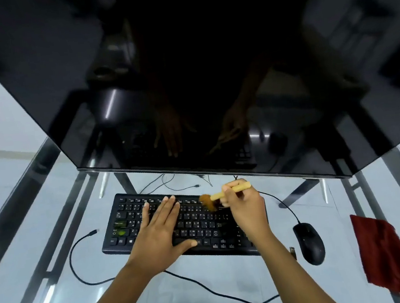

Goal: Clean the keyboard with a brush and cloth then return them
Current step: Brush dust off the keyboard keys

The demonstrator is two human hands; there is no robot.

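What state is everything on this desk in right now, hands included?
Monitor, off, screen dark.
Keyboard, flat on the glass desk.
Brush, bristles down on the keys.
Right hand, fingers curled round the brush handle.
Left hand, flat, resting on the keyboard.
Cloth, lying rumpled, untouched.
Mouse, untouched, right of the keyboard.
Cable plug, loose, not plugged in.

my left hand (161, 234) covers the middle keys of the keyboard (125, 212), and my right hand (243, 209) hides its right end. the bristles of the brush (217, 195) are a blur. key legends are too small to read. the monitor (185, 77) runs off the top edge.
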